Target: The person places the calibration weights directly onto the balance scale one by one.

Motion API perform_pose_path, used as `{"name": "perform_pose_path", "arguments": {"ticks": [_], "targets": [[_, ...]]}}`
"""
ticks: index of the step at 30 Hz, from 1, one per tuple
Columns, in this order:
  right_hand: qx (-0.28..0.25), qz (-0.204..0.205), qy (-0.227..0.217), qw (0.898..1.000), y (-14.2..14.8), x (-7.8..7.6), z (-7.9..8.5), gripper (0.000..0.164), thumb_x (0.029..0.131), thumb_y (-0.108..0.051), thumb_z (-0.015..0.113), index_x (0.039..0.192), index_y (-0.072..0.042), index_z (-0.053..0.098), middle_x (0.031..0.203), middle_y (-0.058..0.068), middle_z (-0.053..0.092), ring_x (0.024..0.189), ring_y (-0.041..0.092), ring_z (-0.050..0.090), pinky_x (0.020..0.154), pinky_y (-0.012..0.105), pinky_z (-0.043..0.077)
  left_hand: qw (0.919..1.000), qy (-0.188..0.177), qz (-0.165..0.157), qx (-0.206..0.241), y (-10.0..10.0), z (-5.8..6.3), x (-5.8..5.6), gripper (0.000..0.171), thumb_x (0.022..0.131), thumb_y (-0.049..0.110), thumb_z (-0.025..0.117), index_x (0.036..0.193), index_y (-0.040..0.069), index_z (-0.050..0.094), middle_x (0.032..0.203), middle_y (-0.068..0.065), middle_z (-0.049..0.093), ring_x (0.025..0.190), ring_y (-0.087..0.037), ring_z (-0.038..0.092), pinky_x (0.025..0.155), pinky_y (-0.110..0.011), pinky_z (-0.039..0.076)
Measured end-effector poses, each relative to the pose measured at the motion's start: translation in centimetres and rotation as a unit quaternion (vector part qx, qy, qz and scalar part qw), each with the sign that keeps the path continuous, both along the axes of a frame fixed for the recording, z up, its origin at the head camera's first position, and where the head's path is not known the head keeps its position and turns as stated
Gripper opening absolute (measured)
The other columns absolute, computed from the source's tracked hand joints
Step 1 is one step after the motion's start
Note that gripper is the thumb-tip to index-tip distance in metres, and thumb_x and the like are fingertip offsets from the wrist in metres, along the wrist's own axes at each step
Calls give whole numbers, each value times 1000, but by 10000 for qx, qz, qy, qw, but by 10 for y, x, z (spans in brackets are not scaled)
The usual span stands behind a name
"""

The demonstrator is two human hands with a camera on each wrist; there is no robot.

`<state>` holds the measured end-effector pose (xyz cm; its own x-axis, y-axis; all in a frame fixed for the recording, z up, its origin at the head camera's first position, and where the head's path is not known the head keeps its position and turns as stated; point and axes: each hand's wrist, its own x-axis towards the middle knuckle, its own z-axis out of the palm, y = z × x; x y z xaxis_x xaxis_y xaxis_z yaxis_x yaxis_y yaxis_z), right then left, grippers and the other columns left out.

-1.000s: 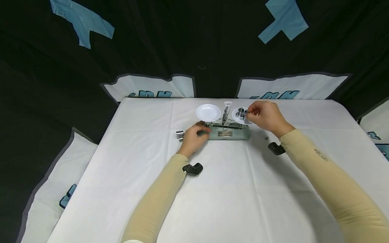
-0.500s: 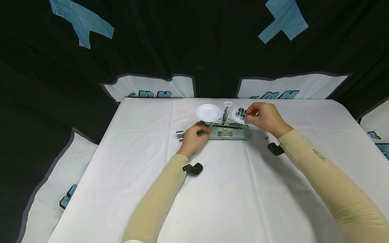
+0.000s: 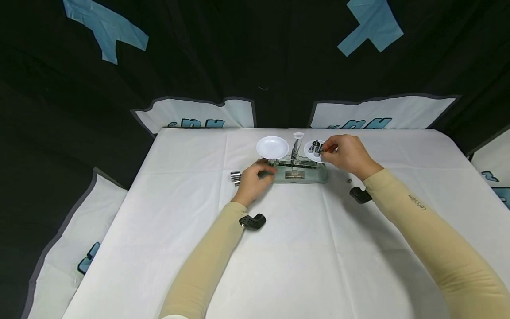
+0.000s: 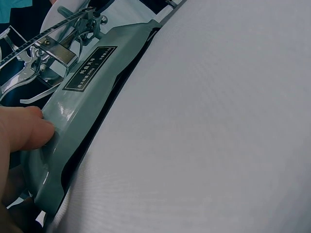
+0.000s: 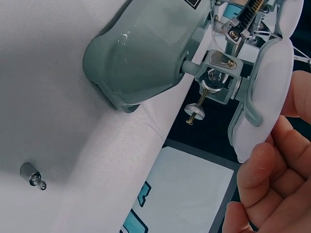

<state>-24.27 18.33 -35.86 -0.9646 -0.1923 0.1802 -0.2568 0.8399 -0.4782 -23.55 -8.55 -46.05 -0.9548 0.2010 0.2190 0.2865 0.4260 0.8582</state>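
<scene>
the scale (image 3: 314, 177) stands on the white-covered worktop (image 3: 279, 248) near the middle of its far edge, its green base set roughly along that edge and its dark label facing the near one. the left hand (image 3: 252, 180) grips the base's left end, thumb resting on the near face and the other fingers partly hidden behind and below. the left pan (image 3: 272, 147) sits level and shows its plain white inner face. the right pan (image 5: 272, 92) carries a close cluster of metal weights (image 3: 316, 148) of differing sizes. the right hand (image 3: 348, 153) is at that pan's right rim, thumb and forefinger drawn narrowly together beside the cluster; whether they pinch a weight i cannot tell, as the pan hides it in the right wrist view. toward the worktop's right edge, a small loose weight (image 5: 32, 175) stands upright on the cloth, apart from the base. toward the left edge, shiny cylinders (image 3: 236, 177) lie just beyond the left hand, partly covered by it. between the pans rises the white-topped pointer plate (image 3: 298, 136).
</scene>
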Motion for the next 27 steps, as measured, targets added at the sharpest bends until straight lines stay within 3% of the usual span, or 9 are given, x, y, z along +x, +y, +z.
{"name": "perform_pose_path", "arguments": {"ticks": [27], "targets": [[-41, 21, -82, 10000, 1, 1, 1, 20, 80, -11, 65, 97, -2, 73, 87, 14, 70, 76, 25, 59, 60, 29, 44, 10000, 54, 21, -6, 0, 0, 0, 13, 84, 9, 67, 95, 8, 74, 137, -9, 59, 135, -22, 48, 114, -35, 38]]}}
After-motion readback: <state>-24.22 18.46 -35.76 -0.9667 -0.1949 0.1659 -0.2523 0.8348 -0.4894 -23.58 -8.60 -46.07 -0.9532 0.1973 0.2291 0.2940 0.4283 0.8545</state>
